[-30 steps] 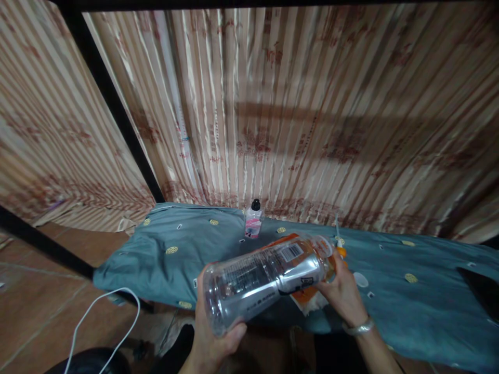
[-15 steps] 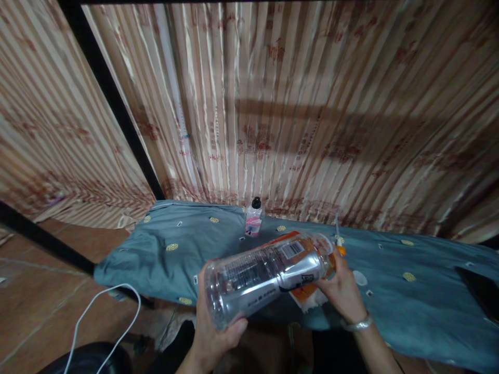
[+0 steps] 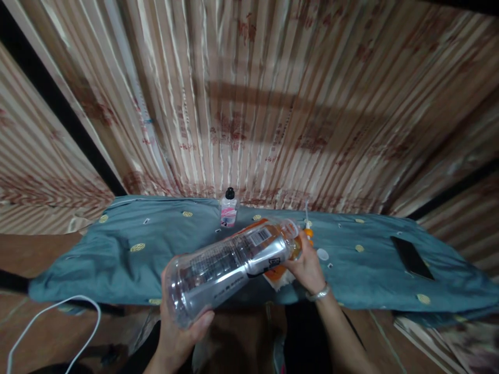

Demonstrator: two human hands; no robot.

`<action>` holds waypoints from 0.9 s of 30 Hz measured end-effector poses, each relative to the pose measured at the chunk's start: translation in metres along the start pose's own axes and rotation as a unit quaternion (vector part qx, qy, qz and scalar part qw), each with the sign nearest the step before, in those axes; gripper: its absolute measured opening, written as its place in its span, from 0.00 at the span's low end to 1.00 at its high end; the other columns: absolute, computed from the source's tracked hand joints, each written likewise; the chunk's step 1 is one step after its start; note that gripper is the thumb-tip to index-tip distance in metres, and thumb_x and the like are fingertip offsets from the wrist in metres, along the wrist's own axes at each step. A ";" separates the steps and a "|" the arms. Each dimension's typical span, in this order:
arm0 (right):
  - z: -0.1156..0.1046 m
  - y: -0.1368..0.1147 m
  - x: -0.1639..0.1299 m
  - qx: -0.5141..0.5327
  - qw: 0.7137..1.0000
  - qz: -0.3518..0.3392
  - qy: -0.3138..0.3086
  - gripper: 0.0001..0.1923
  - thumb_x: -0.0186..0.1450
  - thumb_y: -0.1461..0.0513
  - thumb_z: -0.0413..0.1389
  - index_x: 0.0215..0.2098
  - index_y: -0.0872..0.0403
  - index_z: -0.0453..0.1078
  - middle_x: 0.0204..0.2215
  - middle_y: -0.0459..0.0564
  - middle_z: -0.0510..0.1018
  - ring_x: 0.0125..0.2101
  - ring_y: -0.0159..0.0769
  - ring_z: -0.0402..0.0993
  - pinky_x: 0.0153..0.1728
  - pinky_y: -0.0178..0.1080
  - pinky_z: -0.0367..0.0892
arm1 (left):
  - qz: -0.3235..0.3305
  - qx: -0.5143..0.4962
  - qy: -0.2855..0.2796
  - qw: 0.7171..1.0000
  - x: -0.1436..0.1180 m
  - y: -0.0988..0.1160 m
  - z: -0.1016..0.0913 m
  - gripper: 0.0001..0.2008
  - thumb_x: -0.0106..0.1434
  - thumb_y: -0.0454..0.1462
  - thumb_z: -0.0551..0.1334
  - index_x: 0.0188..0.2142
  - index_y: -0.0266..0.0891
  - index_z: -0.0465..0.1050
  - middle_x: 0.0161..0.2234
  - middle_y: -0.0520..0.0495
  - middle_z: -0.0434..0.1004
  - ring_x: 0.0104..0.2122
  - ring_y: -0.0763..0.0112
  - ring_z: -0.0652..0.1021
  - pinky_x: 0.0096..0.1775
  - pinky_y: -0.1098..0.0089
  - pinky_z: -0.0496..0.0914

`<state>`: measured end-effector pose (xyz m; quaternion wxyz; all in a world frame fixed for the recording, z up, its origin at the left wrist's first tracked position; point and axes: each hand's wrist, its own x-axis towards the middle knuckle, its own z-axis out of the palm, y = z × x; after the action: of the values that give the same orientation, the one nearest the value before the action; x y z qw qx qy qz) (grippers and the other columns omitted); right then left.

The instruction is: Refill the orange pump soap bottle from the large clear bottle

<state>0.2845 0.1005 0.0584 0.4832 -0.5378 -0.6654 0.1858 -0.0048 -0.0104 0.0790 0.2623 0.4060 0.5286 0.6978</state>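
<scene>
Far left, a thin white cable (image 3: pixel 50 311) loops across the brown floor (image 3: pixel 47 244), well clear of any fingers. Moving in, the left hand (image 3: pixel 177 332) comes up from below, its fingers cupped around the base of the big clear plastic bottle with the silver-and-orange label (image 3: pixel 230 262); thumb pressed on the near edge of the bottom, palm under it. The bottle lies tilted, base low and toward the camera, neck pointing up and away over the teal patterned cloth on the tabletop (image 3: pixel 128 259).

It looks empty, see-through all the way down, a barcode showing near the shoulder. My read: light, thin-walled, springy under a squeeze and a bit slick on that glossy label, so the stiff base and the neck are the sound places to grip, just where both hands are now.

Beyond the fingers, a small pink-labelled bottle with a black cap (image 3: pixel 228 209) stands upright near the striped curtain (image 3: pixel 249 104).

On to the right hand (image 3: pixel 307 265), silver bracelet on the wrist: fingers closed round the neck end, beside something orange I can't make out. Just past them lies a small white cap (image 3: pixel 322 254). Far right, 1 flat dark phone (image 3: pixel 412 257) rests on the cloth, well apart.
</scene>
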 end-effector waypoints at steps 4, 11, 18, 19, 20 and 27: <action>-0.001 0.000 0.001 0.000 1.000 0.001 -0.003 0.45 0.57 0.53 0.75 0.70 0.53 0.70 0.62 0.62 0.83 0.63 0.60 0.81 0.68 0.60 0.73 | 0.026 0.034 -0.035 0.998 0.003 -0.006 -0.006 0.48 0.46 0.61 0.81 0.61 0.41 0.76 0.56 0.35 0.81 0.56 0.40 0.84 0.58 0.48 0.81; 0.000 0.003 0.002 0.013 1.000 0.004 -0.006 0.46 0.55 0.53 0.76 0.69 0.53 0.70 0.61 0.62 0.84 0.62 0.61 0.82 0.69 0.62 0.73 | 0.027 0.049 -0.095 0.994 0.016 -0.036 -0.033 0.48 0.49 0.55 0.81 0.64 0.40 0.74 0.61 0.31 0.80 0.60 0.36 0.83 0.61 0.42 0.79; 0.001 0.001 0.002 0.017 1.000 0.009 -0.010 0.45 0.56 0.55 0.75 0.69 0.50 0.69 0.60 0.59 0.84 0.61 0.59 0.83 0.68 0.60 0.74 | 0.045 0.050 -0.120 0.990 0.019 -0.035 -0.036 0.45 0.52 0.52 0.81 0.65 0.41 0.74 0.60 0.32 0.79 0.61 0.36 0.83 0.60 0.42 0.80; 0.000 0.001 0.002 0.014 1.000 0.009 -0.010 0.46 0.56 0.56 0.75 0.70 0.50 0.69 0.61 0.59 0.84 0.61 0.59 0.83 0.68 0.60 0.74 | 0.046 0.049 -0.119 0.991 0.019 -0.036 -0.037 0.45 0.52 0.52 0.81 0.65 0.41 0.74 0.60 0.32 0.80 0.60 0.35 0.83 0.59 0.41 0.81; 0.000 0.000 0.002 0.010 1.000 0.008 -0.010 0.46 0.55 0.56 0.75 0.70 0.50 0.69 0.61 0.59 0.84 0.61 0.58 0.82 0.68 0.60 0.74 | 0.048 0.051 -0.118 0.991 0.019 -0.037 -0.038 0.44 0.52 0.52 0.80 0.65 0.40 0.74 0.60 0.32 0.80 0.59 0.35 0.84 0.58 0.42 0.81; -0.002 -0.004 0.004 -0.001 1.000 0.007 -0.015 0.44 0.55 0.59 0.75 0.68 0.53 0.71 0.58 0.60 0.85 0.61 0.59 0.82 0.66 0.60 0.76 | 0.111 0.078 -0.098 0.986 0.021 -0.049 -0.045 0.43 0.54 0.50 0.80 0.66 0.43 0.74 0.60 0.34 0.82 0.58 0.41 0.85 0.56 0.48 0.83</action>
<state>0.2845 0.1021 0.0643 0.4716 -0.5404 -0.6685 0.1966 -0.0568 -0.0020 0.0332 0.2010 0.5484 0.5048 0.6356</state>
